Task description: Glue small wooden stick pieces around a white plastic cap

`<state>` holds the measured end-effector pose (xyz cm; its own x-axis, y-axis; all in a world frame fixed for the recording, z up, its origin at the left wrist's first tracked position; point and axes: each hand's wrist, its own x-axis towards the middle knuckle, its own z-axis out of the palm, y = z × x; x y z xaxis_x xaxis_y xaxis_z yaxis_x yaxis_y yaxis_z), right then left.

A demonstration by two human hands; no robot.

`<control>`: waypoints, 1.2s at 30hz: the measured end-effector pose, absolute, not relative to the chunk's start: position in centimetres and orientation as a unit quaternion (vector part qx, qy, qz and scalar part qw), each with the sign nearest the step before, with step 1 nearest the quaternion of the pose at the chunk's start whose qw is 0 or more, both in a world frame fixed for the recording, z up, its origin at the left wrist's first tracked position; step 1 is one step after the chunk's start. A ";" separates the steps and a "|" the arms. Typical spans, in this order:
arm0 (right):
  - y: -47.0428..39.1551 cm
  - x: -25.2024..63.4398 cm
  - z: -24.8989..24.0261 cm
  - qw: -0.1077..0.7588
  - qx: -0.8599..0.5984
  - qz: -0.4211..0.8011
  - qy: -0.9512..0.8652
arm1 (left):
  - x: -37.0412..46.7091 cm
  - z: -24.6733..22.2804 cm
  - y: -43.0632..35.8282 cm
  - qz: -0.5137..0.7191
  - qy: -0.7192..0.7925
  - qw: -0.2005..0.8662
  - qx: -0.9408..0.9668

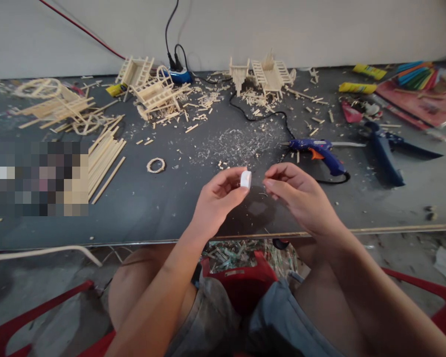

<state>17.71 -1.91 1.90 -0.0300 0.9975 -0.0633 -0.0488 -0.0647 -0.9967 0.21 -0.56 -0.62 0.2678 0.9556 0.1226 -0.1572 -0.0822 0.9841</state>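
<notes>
My left hand pinches a small white round piece between thumb and fingers, above the grey table near its front edge. To the right of it, my right hand is closed, thumb against the fingertips; whatever lies between them is too small to make out. The two hands are apart. Behind my right hand lies a blue glue gun with an orange trigger. A small ring of light wood rests on the table to the left of my hands.
Stick-built models and wood scraps line the back of the table. Loose sticks lie at the left. Blue pliers, yellow glue tubes and coloured sticks are at the right. A black cord runs to the glue gun.
</notes>
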 end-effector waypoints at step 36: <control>-2.4 16.5 1.5 0.541 -0.449 0.497 -0.509 | 0.9 0.2 -1.0 0.547 0.377 0.480 0.573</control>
<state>16.45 -2.38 1.55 -0.0113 0.9944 0.1048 -0.0803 0.1036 -0.9914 0.92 -1.04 0.16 0.1170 0.9573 0.2642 -0.0938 -0.2542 0.9626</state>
